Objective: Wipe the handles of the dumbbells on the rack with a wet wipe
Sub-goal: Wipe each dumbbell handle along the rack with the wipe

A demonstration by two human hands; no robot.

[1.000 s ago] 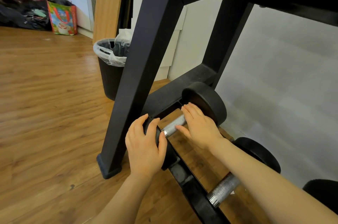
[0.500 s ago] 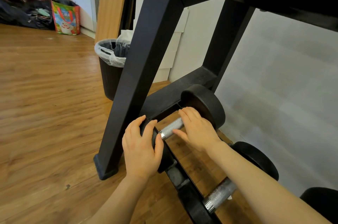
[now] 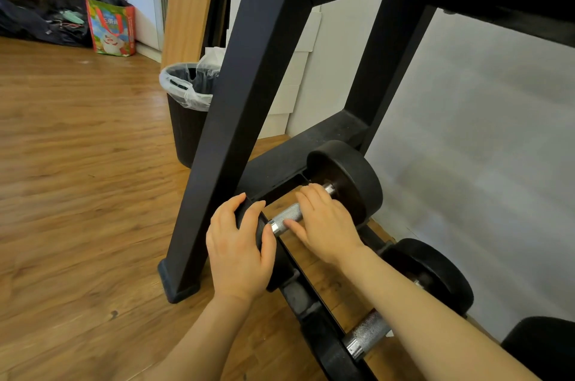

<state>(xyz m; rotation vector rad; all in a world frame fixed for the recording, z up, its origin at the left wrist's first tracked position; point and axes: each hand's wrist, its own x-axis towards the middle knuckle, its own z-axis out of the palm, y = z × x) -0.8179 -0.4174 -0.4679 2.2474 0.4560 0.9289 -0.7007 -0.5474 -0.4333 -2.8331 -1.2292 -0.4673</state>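
Note:
A dumbbell lies on the bottom tier of the black rack (image 3: 242, 107). Its knurled silver handle (image 3: 286, 217) runs between two black weight heads. My left hand (image 3: 239, 243) grips the near head, fingers curled over its rim. My right hand (image 3: 326, 225) wraps over the right part of the handle, fingers across the top and thumb along the near side, close to the far head (image 3: 357, 181). No wet wipe shows; anything under my right palm is hidden. A second dumbbell (image 3: 364, 337) lies to the right, partly under my right forearm.
A black bin (image 3: 186, 119) with a clear liner stands on the wood floor behind the rack leg. A colourful bag (image 3: 110, 29) and dark clutter sit at the far left wall. A grey wall (image 3: 482, 147) lies right behind the rack; an upper tier overhangs.
Both hands stay on the same dumbbell. My right hand has shifted slightly on the handle, and a bit of the handle's far end now shows past the fingertips.

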